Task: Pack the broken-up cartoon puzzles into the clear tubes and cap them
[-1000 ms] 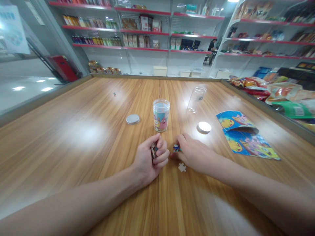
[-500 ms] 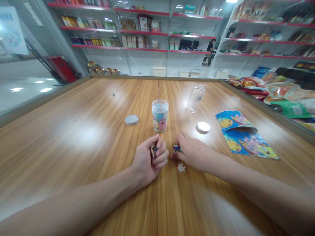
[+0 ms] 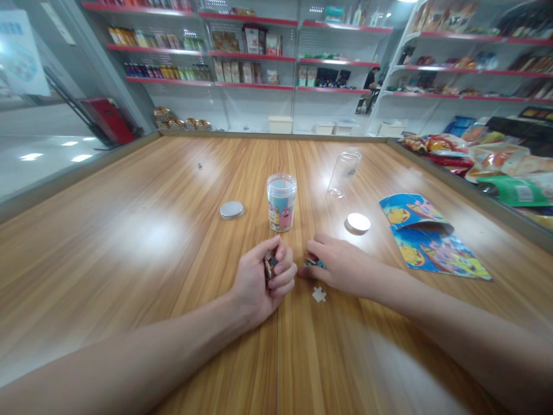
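Observation:
My left hand (image 3: 261, 282) rests on the wooden table (image 3: 142, 230), fingers curled around a small stack of puzzle pieces (image 3: 269, 267). Just to its right my right hand (image 3: 341, 264) pinches a colourful puzzle piece (image 3: 311, 260) against the table. A single pale puzzle piece (image 3: 319, 294) lies face down below that hand. Beyond both hands stands an open clear jar with a cartoon label (image 3: 281, 202).
A round metal lid (image 3: 232, 210) lies left of the jar and another lid (image 3: 358, 222) to its right. An empty clear jar (image 3: 343, 174) stands further back. A cartoon-printed bag (image 3: 427, 236) lies at the right. Snack packets (image 3: 492, 158) pile past the table's right edge.
My right hand's fingers have shifted slightly over the colourful piece. My left hand and everything else on the table stay put.

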Demonstrator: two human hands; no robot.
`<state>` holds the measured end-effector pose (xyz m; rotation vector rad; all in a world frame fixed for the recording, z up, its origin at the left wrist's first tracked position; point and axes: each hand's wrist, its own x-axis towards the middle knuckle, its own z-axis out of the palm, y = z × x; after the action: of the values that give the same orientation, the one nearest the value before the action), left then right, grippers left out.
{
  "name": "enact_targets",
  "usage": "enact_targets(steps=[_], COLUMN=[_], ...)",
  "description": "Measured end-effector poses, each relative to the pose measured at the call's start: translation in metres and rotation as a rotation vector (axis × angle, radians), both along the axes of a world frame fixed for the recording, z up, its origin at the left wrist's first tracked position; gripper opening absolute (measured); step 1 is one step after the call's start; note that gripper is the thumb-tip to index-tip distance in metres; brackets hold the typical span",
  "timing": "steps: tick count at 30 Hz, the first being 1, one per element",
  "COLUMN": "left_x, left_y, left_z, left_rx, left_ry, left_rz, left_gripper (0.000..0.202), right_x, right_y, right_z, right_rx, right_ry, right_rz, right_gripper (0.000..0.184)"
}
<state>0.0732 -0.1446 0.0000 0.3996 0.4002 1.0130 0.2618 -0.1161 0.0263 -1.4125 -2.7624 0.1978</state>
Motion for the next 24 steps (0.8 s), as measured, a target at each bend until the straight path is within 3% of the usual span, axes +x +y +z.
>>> enact_targets(steps=[7,15,21,24], left_x=[-0.0011,-0.0004,-0.0013,-0.001], left_y=[0.0008,-0.0001,-0.0005,0.0004], left_z=[-0.0021,-0.0008,-0.0009,-0.002], left_rx=[0.001,0.017,0.015,0.01], left_ry=[-0.002,-0.003,-0.001,0.0], left_rz=[-0.003,-0.003,-0.001,-0.004], left_gripper=[0.034,0.032,0.032,0.032], right_x=[0.0042,-0.0002,0.0044,0.0034], right_y=[0.0075,-0.0007,0.0075,0.0066], right_z=[0.0037,0.0084,0.0017,0.0058], right_rx=[0.019,0.18,0.242,0.253], right_ry=[-0.039,-0.138,-0.123,-0.001], right_rz=[0.096,0.13,0.059,0.02], right_gripper=[0.017,0.016,0.028,0.029])
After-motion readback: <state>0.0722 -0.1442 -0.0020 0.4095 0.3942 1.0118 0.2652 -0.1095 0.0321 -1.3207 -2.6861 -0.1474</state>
